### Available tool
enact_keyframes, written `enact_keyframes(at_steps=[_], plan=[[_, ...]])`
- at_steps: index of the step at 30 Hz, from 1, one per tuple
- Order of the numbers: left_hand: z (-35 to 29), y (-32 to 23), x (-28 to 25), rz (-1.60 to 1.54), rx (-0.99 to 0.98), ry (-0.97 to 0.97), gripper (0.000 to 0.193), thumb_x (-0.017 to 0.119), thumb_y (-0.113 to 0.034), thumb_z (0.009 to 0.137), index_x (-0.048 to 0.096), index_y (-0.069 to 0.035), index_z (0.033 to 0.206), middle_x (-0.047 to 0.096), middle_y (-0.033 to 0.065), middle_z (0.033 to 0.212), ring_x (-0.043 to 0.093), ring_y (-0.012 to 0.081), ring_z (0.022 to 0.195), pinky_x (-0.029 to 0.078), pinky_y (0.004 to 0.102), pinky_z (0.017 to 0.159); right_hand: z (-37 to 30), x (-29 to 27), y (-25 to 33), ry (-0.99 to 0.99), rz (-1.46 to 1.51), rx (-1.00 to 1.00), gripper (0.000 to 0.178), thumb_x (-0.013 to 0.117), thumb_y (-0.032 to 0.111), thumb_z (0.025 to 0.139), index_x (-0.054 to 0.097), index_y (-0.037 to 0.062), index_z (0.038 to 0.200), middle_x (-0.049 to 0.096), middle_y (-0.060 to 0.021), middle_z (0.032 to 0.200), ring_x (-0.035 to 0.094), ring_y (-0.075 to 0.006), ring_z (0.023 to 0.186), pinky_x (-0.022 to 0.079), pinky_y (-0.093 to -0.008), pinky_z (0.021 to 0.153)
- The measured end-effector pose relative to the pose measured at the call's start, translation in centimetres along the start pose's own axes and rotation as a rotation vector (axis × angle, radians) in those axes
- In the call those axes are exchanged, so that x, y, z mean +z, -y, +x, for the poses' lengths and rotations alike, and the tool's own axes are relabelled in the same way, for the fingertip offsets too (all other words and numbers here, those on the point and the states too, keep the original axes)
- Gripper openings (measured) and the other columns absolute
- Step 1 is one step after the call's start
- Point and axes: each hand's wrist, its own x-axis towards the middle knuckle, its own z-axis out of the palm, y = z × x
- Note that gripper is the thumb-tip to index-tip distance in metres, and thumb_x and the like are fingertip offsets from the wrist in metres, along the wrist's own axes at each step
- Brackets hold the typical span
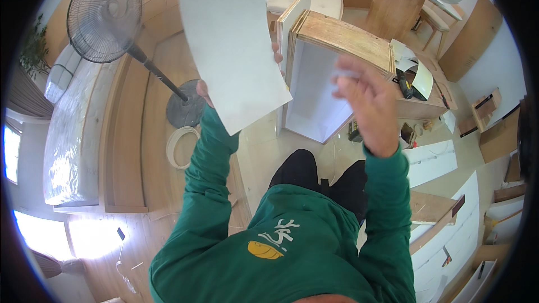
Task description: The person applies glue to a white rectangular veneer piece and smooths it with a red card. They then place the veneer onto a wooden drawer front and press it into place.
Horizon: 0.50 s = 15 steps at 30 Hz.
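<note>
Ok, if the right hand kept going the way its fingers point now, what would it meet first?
Probably the plywood cabinet box: the right hand, fingers blurred, points up toward its white inner panel. Depth is unclear, so the gap can't be judged.

One white sheet [233, 39], one plywood cabinet [331, 73], one standing fan [106, 14].

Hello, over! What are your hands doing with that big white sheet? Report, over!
Left hand grips the white sheet, held up high. Right hand raised and open, blurred, holding nothing. Plywood box with white inside stands right behind the sheet; fan off to the left.
</note>
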Motion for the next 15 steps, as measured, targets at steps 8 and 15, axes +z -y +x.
enact_keyframes(at_steps=[8, 15], plan=[[-0.7, 1.4, -1.2, -0.173, 0.120, 0.062, 0.127, 0.074, -0.074, 0.058, 0.021, -0.002, 0.149, 0.027, 0.0330, 0.145, 0.039, 0.0458, 0.129, 0.044, 0.0584, 0.097, -9.9, -2.1, -11.3, 0.098, 0.136, 0.420, 0.033, 0.066, 0.012, 0.090, 0.059, -0.0058, 0.117, 0.064, -0.0058, 0.102, 0.059, -0.0103, 0.082, 0.051, -0.0244, 0.074], [-1.6, 1.6, -6.4, -0.065, 0.175, -0.062, 0.133, 0.069, -0.081, 0.053, 0.021, -0.006, 0.150, 0.024, 0.0355, 0.145, 0.038, 0.0477, 0.129, 0.036, 0.0653, 0.101, -18.9, -7.0, -19.3, 0.034, 0.012, 0.591, 0.032, 0.066, 0.014, 0.088, 0.061, -0.0078, 0.111, 0.066, -0.0071, 0.093, 0.060, -0.0104, 0.081, 0.050, -0.0248, 0.072]])
